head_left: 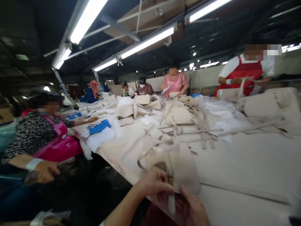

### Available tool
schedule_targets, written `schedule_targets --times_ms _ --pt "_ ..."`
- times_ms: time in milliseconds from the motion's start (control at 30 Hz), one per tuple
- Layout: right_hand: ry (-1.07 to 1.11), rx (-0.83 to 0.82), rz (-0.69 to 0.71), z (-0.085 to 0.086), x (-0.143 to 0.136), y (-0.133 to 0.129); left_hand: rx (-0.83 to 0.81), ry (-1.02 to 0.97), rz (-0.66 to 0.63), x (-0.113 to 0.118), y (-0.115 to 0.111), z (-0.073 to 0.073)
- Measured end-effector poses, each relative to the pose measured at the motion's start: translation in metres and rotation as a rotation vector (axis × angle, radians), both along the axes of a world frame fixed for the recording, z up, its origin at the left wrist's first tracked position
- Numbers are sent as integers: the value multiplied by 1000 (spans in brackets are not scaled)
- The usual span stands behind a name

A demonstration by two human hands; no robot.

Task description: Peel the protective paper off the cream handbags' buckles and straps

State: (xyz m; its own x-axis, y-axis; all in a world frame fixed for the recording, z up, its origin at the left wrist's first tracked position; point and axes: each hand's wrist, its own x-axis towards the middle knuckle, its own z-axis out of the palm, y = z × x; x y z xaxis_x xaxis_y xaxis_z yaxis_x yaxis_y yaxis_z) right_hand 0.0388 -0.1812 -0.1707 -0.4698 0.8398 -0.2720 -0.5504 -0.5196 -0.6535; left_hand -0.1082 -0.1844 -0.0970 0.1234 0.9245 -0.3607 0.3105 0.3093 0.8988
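A beige handbag (187, 166) lies on the table's near edge, right in front of me. A strap with a metal buckle (171, 180) runs down over it, and its loose end (171, 205) hangs past the edge. My left hand (155, 184) is closed, its thumb and fingers pinching the strap by the buckle. My right hand (194, 205) grips the bag's lower edge, thumb on top and fingers curled underneath, partly hidden. A loop handle (141, 161) stands out at the bag's left side.
The pale table (235, 169) holds several beige bags (180, 113) with long straps, white wrapping (219, 116) and a blue object (99, 126). A co-worker in a pink apron (60, 141) sits at left; another in a red apron (244, 73) handles a bag at right. Others work behind.
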Motion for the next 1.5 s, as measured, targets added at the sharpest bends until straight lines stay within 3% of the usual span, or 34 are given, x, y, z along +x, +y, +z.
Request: schedule_targets --times_ms 133,300,367,500,567,667,833,1067,1333,1500 --pt "52 56 -65 7 1 2 4 -54 -75 -2 14 -1" --pt "69 26 -46 9 2 10 29 46 -95 0 15 0" --pt "72 11 -41 9 3 12 42 168 -90 4 13 5" --pt "84 -16 -33 7 2 10 232 546 34 10 13 8" --pt "98 -16 -28 7 2 9 166 486 46 9 16 4" --pt "109 -13 -7 6 2 7 -22 184 -22 2 23 -3" --pt "91 1 -9 10 3 6 -67 0 -62 -6 27 -4" --pt "54 19 -36 6 0 3 -67 39 -87 -5 19 2" --pt "-1 14 -38 3 -3 4 4 235 112 10 13 -12" --pt "9 30 -31 3 -3 0 -26 178 68 7 6 -6"
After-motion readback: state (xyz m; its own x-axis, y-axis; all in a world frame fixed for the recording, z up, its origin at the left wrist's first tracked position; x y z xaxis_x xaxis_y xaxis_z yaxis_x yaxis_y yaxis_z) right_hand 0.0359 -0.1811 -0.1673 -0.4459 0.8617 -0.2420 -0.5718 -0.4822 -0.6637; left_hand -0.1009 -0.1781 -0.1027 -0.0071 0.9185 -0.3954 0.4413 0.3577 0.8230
